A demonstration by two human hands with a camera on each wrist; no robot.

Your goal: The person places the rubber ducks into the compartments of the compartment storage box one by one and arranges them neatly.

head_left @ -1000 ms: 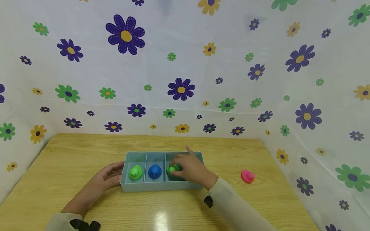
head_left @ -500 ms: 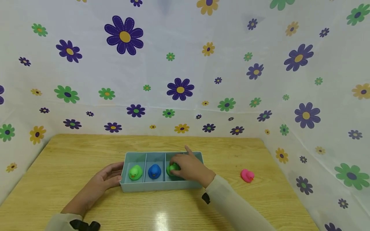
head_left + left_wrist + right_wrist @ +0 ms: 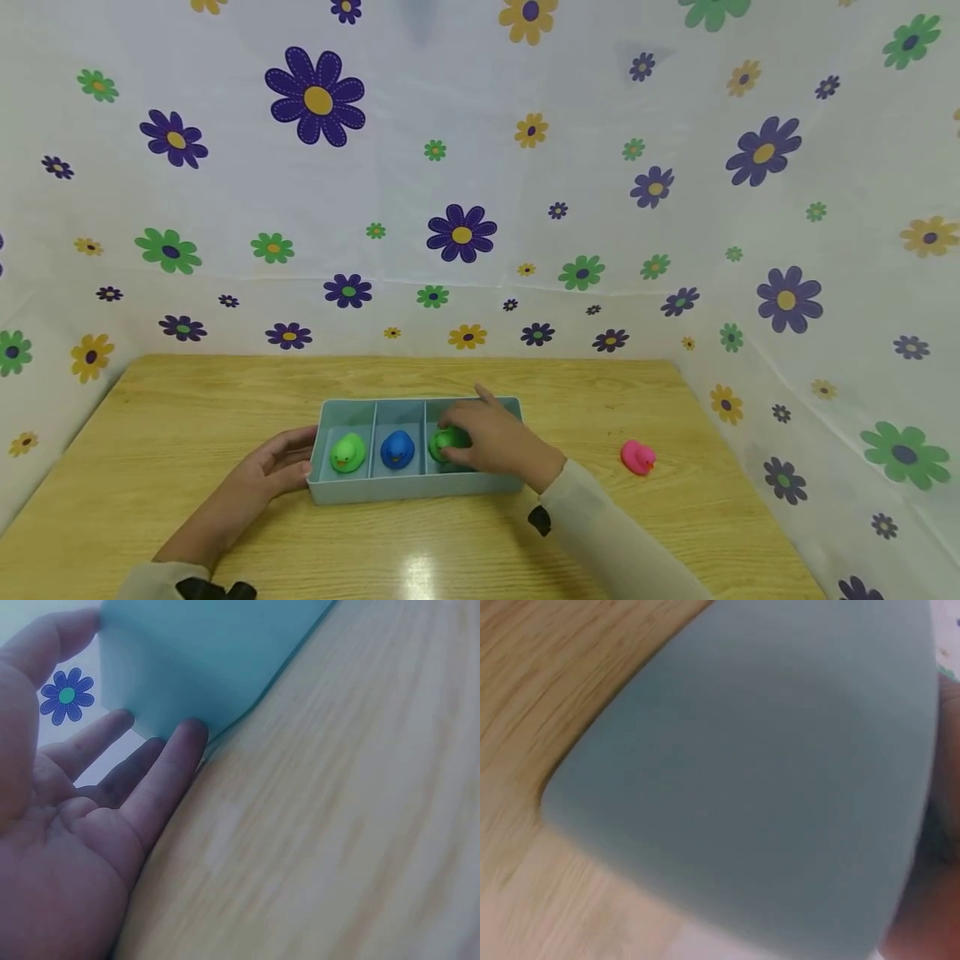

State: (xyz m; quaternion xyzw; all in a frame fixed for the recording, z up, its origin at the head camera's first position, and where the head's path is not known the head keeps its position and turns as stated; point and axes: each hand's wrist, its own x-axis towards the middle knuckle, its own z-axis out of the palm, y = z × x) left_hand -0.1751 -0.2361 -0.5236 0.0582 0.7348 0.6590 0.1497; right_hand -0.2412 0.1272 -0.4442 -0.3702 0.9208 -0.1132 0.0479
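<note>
A pale blue divided tray [image 3: 382, 489] lies on the table, with a light green rubber duck [image 3: 347, 453] in its leftmost compartment. One compartment over sits a blue rubber duck [image 3: 397, 450]. My right hand [image 3: 495, 442] reaches into the third compartment and holds a darker green rubber duck [image 3: 442, 444] between thumb and fingers, partly covering it. The fourth compartment is mostly hidden by that hand. At the tray's left end, my left hand [image 3: 258, 475] touches the outer wall; the left wrist view shows its fingers [image 3: 169, 772] extended, fingertips against the wall.
A pink rubber duck [image 3: 638, 457] lies apart on the wooden table [image 3: 600, 533], to the right of the tray. A white flower-patterned cloth [image 3: 390, 183] rises behind the table and along its sides.
The head view has shifted slightly. Both hands stay almost where they were, the right one still around the darker green rubber duck in the third compartment.
</note>
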